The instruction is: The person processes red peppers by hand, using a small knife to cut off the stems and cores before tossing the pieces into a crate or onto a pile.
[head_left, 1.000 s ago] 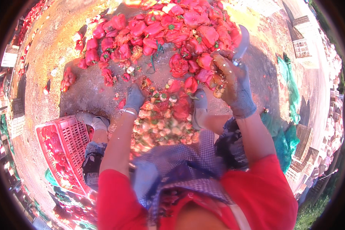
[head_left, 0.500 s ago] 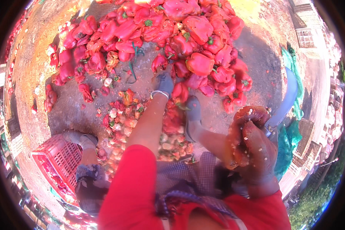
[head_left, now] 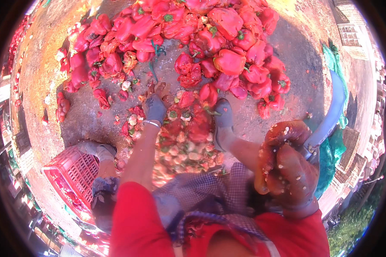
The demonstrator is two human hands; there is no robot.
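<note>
My left hand (head_left: 155, 106), in a grey fingerless covering, reaches low over the ground with its fingers apart and nothing visible in them. It is beside scattered pepper scraps (head_left: 135, 118) and left of loose red bell peppers (head_left: 188, 70). My right hand (head_left: 294, 175), stained red and dotted with pale seeds, is raised on the right, wrapped round the handle of a sickle (head_left: 332, 107). Its curved, pale blade points up and away; the handle is mostly hidden by the fingers. Between my legs lie cut red peppers and cores (head_left: 188, 145), partly blurred.
A large heap of red bell peppers (head_left: 231, 62) spreads ahead. On the left stands a red plastic crate (head_left: 75, 175) beside my left foot. My right shoe (head_left: 223, 120) rests near the heap. Green netting (head_left: 330, 158) lies on the right, and a blue-green string (head_left: 153, 70) trails among the peppers.
My left hand has moved left and nearer, away from the red pepper it was touching at the heap's near edge. My right hand stays raised with the sickle.
</note>
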